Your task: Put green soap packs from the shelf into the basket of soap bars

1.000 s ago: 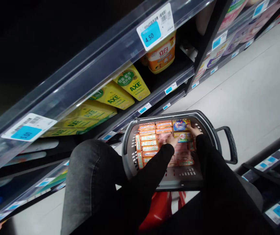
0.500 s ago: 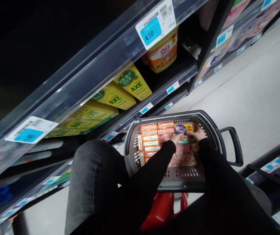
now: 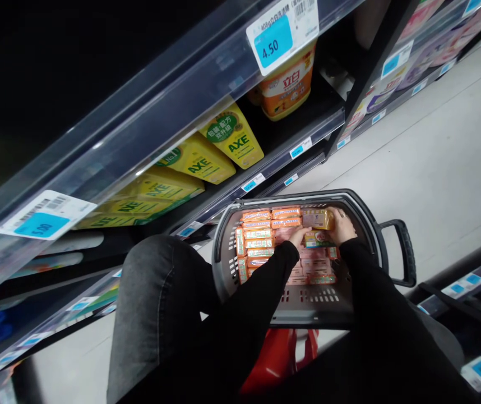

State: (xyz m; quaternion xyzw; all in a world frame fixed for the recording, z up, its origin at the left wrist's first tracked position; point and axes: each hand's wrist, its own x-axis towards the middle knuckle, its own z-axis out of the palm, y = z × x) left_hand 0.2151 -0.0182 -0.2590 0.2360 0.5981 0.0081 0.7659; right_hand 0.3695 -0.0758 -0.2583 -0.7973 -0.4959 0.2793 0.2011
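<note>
Inside the grey shopping basket (image 3: 366,252) lie rows of orange-wrapped soap bars (image 3: 258,234) and some pinkish packs (image 3: 314,261). My right hand (image 3: 342,226) is closed around the right end of a yellow soap pack (image 3: 314,219), turned so that a plainer printed side shows. Just left of it, my left hand (image 3: 297,237) reaches over the bars with its fingers stretched out; whether it touches the pack I cannot tell. Below the yellow pack lies another pack (image 3: 316,239) with a yellow and green label.
Yellow AXE bottles (image 3: 234,137) and an orange-labelled bottle (image 3: 288,84) stand on the shelf at left. A shelf edge with price tags (image 3: 471,283) runs along the lower right. My bent knee (image 3: 143,303) is beside the basket, above a red object (image 3: 272,362).
The yellow pack has turned over, from its OMO label to a plainer side. My left hand has drawn slightly left off it, while my right hand keeps hold.
</note>
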